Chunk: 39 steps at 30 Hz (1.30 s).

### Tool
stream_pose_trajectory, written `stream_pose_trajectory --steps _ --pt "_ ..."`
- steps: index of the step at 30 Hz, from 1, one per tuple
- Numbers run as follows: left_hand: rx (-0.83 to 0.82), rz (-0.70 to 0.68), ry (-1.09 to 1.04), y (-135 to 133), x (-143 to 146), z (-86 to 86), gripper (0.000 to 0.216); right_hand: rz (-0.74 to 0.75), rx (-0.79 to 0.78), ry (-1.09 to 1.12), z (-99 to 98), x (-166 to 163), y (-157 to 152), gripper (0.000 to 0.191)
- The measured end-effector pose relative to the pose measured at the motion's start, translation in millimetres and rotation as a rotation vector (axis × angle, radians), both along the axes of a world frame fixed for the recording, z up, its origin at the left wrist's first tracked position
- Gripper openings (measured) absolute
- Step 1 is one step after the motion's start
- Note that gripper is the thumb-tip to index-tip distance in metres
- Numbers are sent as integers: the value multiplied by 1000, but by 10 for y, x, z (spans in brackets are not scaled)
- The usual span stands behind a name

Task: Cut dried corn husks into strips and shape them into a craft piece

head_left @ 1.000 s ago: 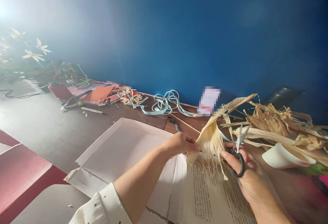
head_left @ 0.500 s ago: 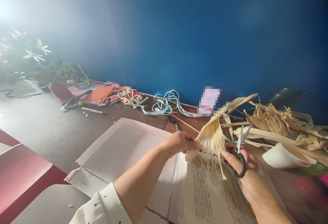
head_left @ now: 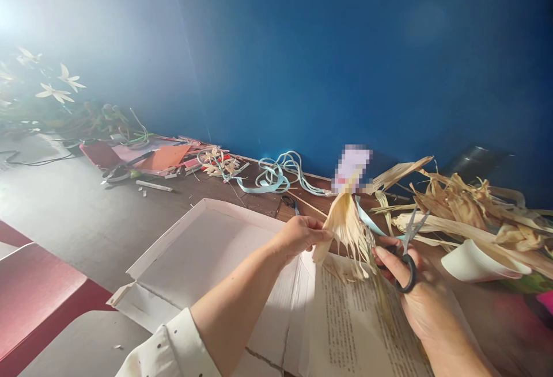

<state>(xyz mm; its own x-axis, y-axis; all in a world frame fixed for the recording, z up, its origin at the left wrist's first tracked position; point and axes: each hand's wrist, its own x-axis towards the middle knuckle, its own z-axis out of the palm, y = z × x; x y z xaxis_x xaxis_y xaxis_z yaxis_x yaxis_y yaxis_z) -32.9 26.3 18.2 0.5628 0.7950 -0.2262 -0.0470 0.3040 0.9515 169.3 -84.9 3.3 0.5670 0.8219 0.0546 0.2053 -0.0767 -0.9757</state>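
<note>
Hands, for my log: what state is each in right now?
Left hand: closed, pinching the fringed husk.
Right hand: holding black-handled scissors; whether it also grips the husk, I can't tell.

White glare far left of the fingers [head_left: 318, 233] hazes the flowers [head_left: 55, 93]; just beyond the fingers, coarse pixels mask a pale object [head_left: 352, 161].

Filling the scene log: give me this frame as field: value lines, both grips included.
Left grip: pinching fringed dried corn husk
Right grip: holding scissors, blades apart, pointing up; fingertips near the fringe, contact unclear
Below husk: printed page
Left of page: open white cardboard box
Behind box: light-blue ribbon
Far right: dried husk pile, tipped pale cup
Backdrop: blue wall
</note>
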Motion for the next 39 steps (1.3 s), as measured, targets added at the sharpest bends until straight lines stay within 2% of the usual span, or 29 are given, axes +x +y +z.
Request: stream_pose_trajectory --steps 6,13,15,19,23,26,29,34,39 --pt "-68 236 -86 44 11 18 21 -26 7 112 65 -41 10 39" --pt "0 409 -94 44 4 26 18 -42 18 -11 56 -43 -8 44" --pt "50 494 -116 54 4 25 17 -11 -1 -70 72 -22 -20 43" --pt "103 621 -178 65 4 54 20 157 -183 -213 69 34 -42 39" --pt "111 634 -182 58 -2 83 21 266 -254 -482 -94 27 -60 22" --pt "121 643 -171 64 -13 72 22 272 -254 -636 -252 -39 -68 23" --pt "128 649 -168 74 -19 55 22 292 -230 -699 -330 -105 -71 22" --pt "120 640 -176 62 -14 75 21 318 -252 -697 -274 -68 -63 20" --pt "111 637 -179 50 -13 101 19 271 -281 -579 -95 38 -64 20"
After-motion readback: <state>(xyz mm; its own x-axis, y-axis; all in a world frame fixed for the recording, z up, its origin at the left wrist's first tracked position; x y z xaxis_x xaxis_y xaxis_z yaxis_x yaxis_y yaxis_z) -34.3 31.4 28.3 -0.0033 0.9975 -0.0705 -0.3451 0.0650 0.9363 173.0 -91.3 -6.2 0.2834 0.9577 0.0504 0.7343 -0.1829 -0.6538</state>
